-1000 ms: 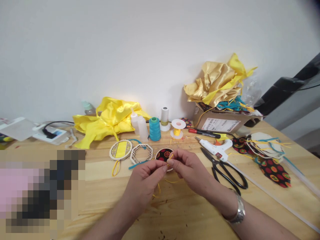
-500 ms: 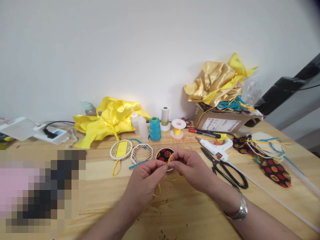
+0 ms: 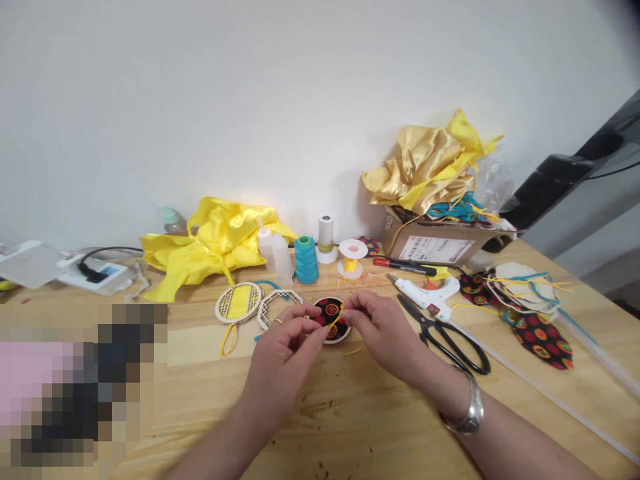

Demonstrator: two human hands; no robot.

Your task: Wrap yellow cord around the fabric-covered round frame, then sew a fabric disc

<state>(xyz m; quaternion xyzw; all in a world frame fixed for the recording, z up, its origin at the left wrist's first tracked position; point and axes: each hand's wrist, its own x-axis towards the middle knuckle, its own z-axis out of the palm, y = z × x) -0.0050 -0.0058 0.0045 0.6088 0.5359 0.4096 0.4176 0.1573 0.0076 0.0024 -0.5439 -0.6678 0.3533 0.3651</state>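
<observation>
Left hand (image 3: pixel 285 350) and right hand (image 3: pixel 383 328) pinch one yellow cord (image 3: pixel 335 322)

Each thumb and finger close on it. The short stretch between the fingertips slants up and away toward the right hand; neither hand is clearly nearer. It looks thin, bright and fairly straight. Beyond lies a pale-rimmed round frame (image 3: pixel 330 309) with dark, red-patterned fabric; whether the cord joins it, I cannot tell.

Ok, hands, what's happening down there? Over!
Left hand and right hand pinching yellow cord. Cord in front of round patterned piece. Black scissors near right hand.
</observation>
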